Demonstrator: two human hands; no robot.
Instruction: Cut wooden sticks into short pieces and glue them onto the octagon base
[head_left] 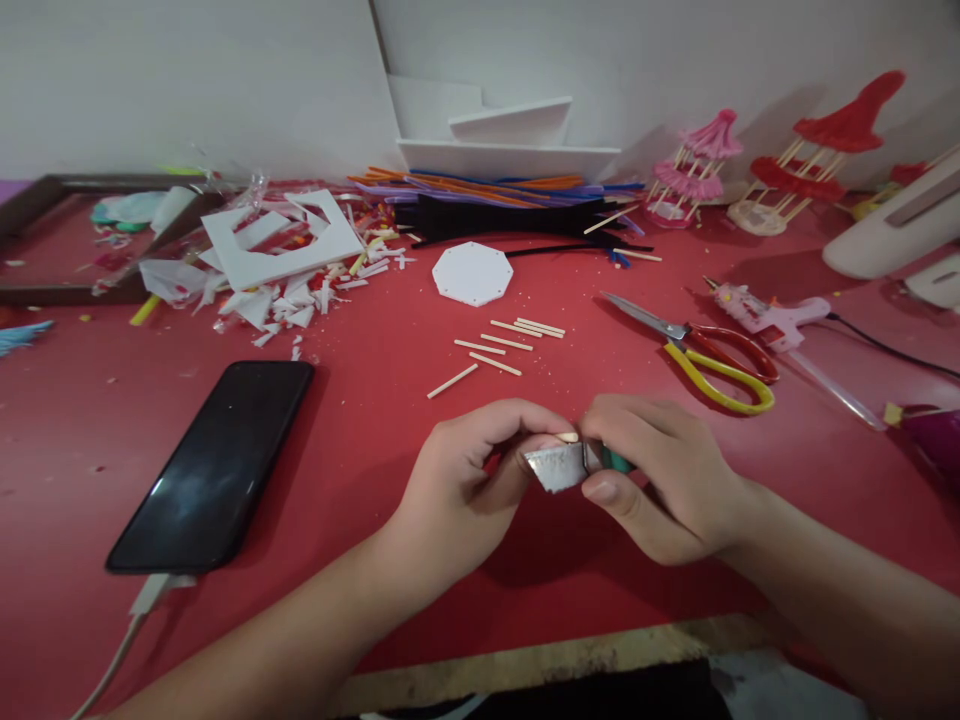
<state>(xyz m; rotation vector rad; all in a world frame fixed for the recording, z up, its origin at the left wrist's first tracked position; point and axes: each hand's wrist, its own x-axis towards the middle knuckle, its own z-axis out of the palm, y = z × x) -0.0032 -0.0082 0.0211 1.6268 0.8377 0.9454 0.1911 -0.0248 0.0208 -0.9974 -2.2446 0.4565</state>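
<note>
- My left hand (465, 480) pinches a pale wooden stick (568, 437).
- My right hand (664, 475) grips a green-handled metal blade (556, 468) beside it.
- Seemingly done: short pale sticks (495, 364) on the red tabletop (360, 450).
- Seemingly left: this one.

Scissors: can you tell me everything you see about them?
The scissors lie on the red table, just left of the pink glue gun, and nobody is touching them. Their silver blades look like metal, seem shut, and taper to a point aimed toward the picture's upper left. One looped handle is red, the other yellow; I can't tell for sure what the handles are made of.
</note>
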